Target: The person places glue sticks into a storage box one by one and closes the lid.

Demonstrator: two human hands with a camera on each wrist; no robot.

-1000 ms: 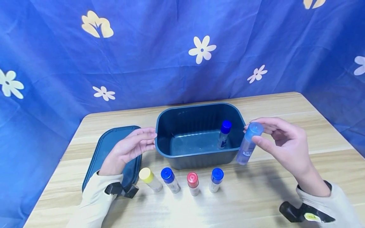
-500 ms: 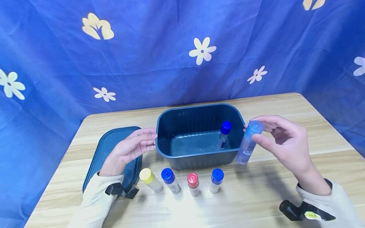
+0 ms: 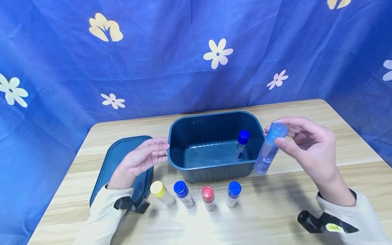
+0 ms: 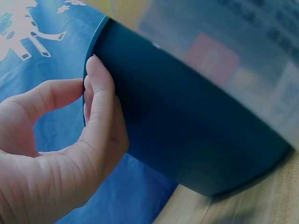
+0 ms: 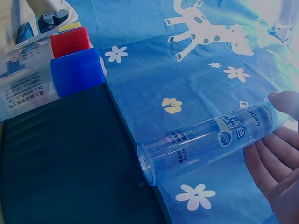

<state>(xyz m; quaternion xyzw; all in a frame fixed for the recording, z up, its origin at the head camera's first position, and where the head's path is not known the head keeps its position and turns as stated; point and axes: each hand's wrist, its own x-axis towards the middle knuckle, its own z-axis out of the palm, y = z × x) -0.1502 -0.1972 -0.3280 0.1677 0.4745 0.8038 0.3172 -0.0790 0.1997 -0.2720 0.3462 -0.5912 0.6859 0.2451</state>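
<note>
Our right hand (image 3: 320,151) raised over the desk (image 3: 263,211), fingers clasping the blue bottle (image 3: 267,154) by its cap, base down-left of them | our left hand (image 3: 142,159) pinching the bin (image 3: 214,174) | since half a second ago, we've lifted the bottle slightly

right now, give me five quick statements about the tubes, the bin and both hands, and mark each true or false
1. The right hand holds a light-blue-capped tube. True.
2. The left hand holds the yellow-capped tube. False: it touches the rim of the bin.
3. A dark-blue-capped tube is inside the bin. True.
4. The lid covers the bin. False: it lies on the table, beside the bin.
5. The red-capped tube stands between two blue-capped ones. True.
</note>
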